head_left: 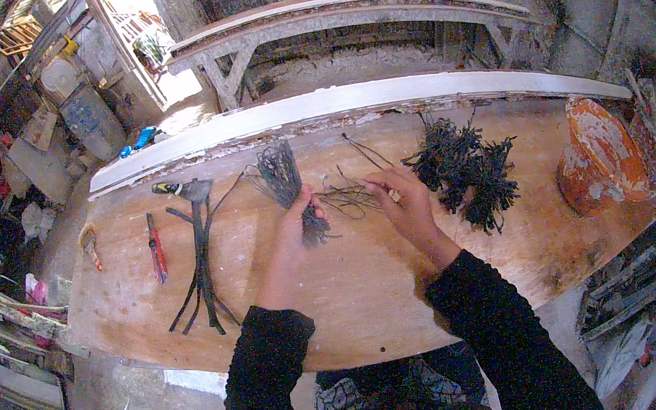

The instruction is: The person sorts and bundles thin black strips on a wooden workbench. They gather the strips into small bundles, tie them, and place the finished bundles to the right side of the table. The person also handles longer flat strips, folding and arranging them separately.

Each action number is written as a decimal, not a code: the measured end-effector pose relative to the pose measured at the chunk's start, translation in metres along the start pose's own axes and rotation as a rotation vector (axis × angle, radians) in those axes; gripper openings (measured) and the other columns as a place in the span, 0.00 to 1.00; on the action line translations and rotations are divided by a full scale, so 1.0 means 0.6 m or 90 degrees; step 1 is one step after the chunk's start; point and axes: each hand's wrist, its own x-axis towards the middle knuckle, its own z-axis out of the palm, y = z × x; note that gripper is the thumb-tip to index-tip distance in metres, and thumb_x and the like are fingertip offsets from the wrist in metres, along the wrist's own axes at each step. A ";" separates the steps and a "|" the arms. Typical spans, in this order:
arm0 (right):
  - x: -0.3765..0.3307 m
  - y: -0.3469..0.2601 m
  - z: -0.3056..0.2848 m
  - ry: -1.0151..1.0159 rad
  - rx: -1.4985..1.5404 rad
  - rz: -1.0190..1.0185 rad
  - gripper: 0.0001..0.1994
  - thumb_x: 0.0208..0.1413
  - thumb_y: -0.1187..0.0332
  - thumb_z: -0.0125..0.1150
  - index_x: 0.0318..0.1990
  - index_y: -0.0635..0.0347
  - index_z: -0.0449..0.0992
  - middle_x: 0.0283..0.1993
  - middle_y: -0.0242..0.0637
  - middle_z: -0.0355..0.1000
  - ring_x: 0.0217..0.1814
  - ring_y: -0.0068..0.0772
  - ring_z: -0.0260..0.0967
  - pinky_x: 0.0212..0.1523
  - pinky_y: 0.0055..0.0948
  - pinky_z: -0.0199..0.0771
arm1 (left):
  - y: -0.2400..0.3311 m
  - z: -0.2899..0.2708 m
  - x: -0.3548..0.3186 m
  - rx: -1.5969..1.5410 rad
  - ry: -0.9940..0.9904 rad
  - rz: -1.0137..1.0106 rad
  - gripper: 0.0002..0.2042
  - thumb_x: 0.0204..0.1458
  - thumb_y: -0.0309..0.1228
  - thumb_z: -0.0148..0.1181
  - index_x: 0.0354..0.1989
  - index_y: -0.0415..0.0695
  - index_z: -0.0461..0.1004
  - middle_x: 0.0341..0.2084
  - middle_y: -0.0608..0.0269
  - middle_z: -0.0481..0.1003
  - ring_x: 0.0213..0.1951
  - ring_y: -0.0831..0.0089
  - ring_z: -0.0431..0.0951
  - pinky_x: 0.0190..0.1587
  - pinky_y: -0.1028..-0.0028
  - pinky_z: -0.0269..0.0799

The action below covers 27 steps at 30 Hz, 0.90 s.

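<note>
My left hand (303, 211) is closed around a bundle of thin black strips (278, 168), whose loose ends fan out above and below the fist. Close beside it, my right hand (406, 202) has its thumb and fingertips pinched together at some thin dark cords (348, 197). Those cords lie in loops on the table between both hands; whether one is in the pinch is too small to tell. Right of my right hand rests a pile of frayed black tufts (468, 169). Left of my left hand lie longer flat black strips (202, 262).
A tool with a black and yellow handle (169, 188) touches the strips' far end. A slim red tool (155, 246) lies farther left on the wooden table (359, 302). A paint-spattered orange container (599, 160) stands at right. A white beam (347, 102) borders the far edge.
</note>
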 end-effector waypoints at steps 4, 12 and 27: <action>-0.013 -0.014 0.017 0.028 0.349 0.305 0.05 0.45 0.74 0.57 0.31 0.61 0.70 0.21 0.24 0.65 0.21 0.13 0.59 0.20 0.14 0.56 | -0.015 0.017 -0.007 0.083 -0.035 0.031 0.09 0.48 0.36 0.52 0.32 0.44 0.65 0.21 0.68 0.65 0.21 0.77 0.66 0.25 0.77 0.67; -0.023 -0.059 0.029 0.036 0.512 0.454 0.03 0.45 0.76 0.55 0.28 0.62 0.68 0.23 0.26 0.65 0.23 0.15 0.60 0.24 0.15 0.61 | -0.025 0.074 -0.063 0.351 -0.074 0.064 0.15 0.47 0.40 0.52 0.38 0.43 0.66 0.22 0.70 0.68 0.21 0.81 0.67 0.22 0.81 0.63; -0.039 -0.035 0.048 -0.042 0.223 0.210 0.07 0.47 0.73 0.52 0.34 0.64 0.72 0.31 0.36 0.66 0.34 0.30 0.63 0.36 0.25 0.63 | -0.033 0.067 -0.044 0.118 -0.036 -0.013 0.13 0.49 0.41 0.50 0.35 0.43 0.67 0.24 0.68 0.69 0.25 0.78 0.69 0.26 0.78 0.67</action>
